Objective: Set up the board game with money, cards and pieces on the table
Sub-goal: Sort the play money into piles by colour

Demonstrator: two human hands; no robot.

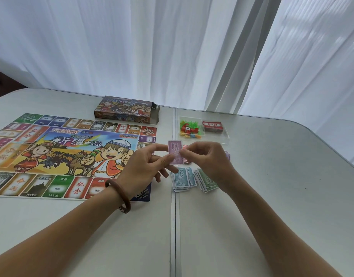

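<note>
Head view: the board (68, 154) lies unfolded on the table (272, 176), with its box (126, 109) behind it. The left hand (144, 166) and right hand (208, 158) both pinch a purple banknote (175, 152) just above a blue pile (182, 178) and a green pile (207, 181). The pieces (190, 128) and cards (213, 125) sit in a clear tray (226, 136) (not yet laid out), so the money sorting looks only partly done.

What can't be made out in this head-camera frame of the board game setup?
Head view: the board runs off the left edge; the left hand and wrist cover its near right corner.
Head view: notes behind the right hand are mostly hidden, values unreadable.
Head view: pieces in the clear tray are too small to count.
Head view: whether more notes sit behind the purple 5000 note both hands pinch.
</note>
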